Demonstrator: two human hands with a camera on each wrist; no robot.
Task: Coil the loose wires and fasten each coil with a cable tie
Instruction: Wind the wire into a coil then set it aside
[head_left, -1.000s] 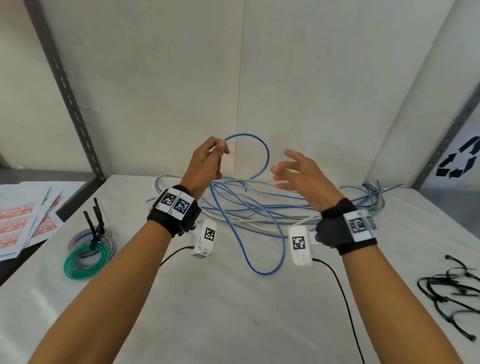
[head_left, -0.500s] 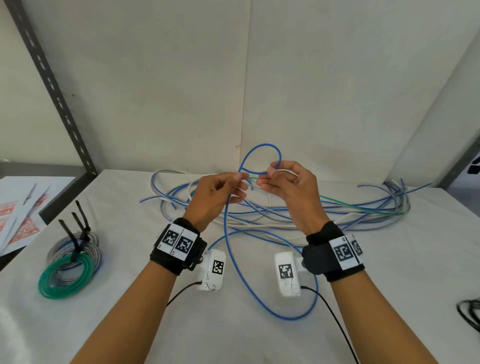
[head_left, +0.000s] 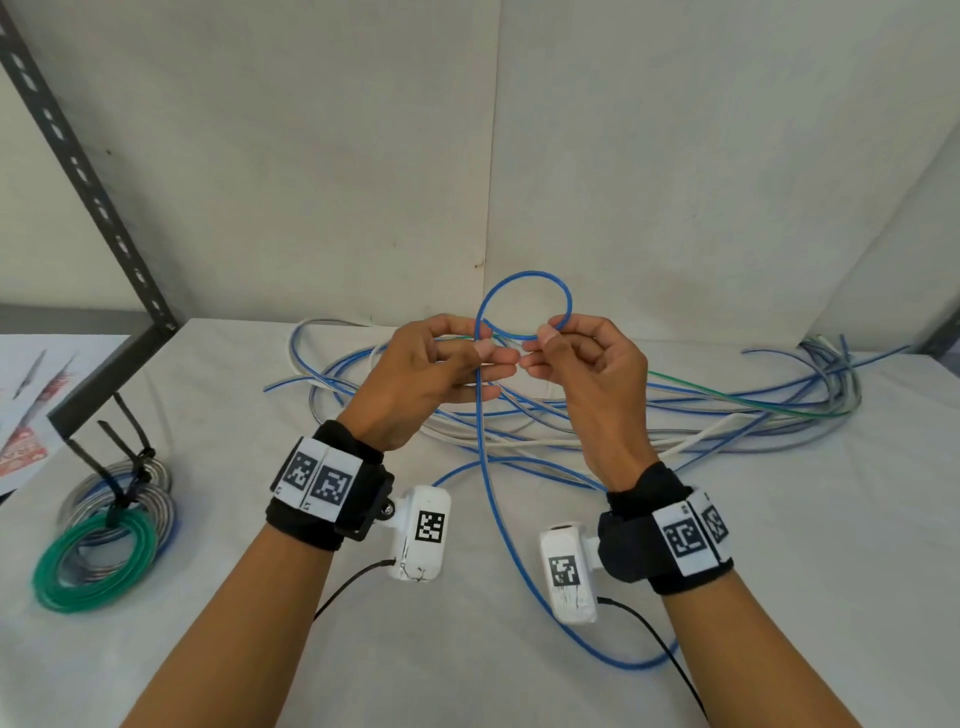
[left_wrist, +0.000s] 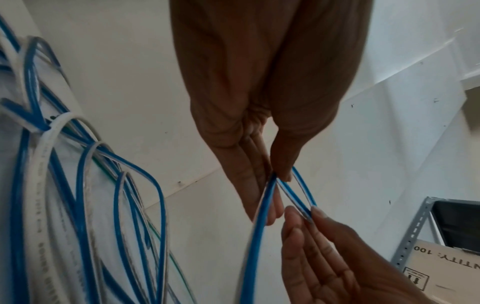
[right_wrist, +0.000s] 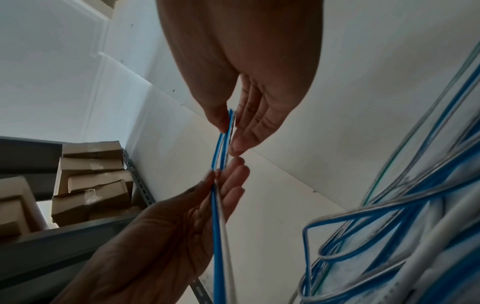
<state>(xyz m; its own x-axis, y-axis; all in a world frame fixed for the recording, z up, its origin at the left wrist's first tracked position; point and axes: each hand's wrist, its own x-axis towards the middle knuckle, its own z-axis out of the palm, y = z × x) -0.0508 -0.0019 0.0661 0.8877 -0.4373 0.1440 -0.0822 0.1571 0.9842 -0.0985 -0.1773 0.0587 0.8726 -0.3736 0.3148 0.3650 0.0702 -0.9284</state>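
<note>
A long blue wire (head_left: 525, 273) is bent into a small raised loop above the white table (head_left: 467, 675). My left hand (head_left: 480, 345) pinches it where the loop crosses, between thumb and fingers. My right hand (head_left: 548, 335) pinches the loop's other side, fingertips almost touching the left's. The wire's free run hangs down between my wrists and curves across the table. In the left wrist view the left hand (left_wrist: 280, 176) and right hand (left_wrist: 306, 214) both pinch the blue wire (left_wrist: 255, 236). The right wrist view shows the right hand (right_wrist: 230, 127) and left hand (right_wrist: 215, 176) on the blue wire (right_wrist: 215, 216).
A tangle of loose blue, white, grey and green wires (head_left: 727, 415) sprawls across the back of the table. At the left lie a green coil (head_left: 47, 571) and grey coils (head_left: 156, 475) bound with black cable ties (head_left: 136, 460). Papers (head_left: 26, 447) and a metal post (head_left: 78, 171) stand further left.
One second ago my right hand was open and apart from the wire. It has closed in and pinched the loop opposite my left hand, and the loop has tightened into a small ring.
</note>
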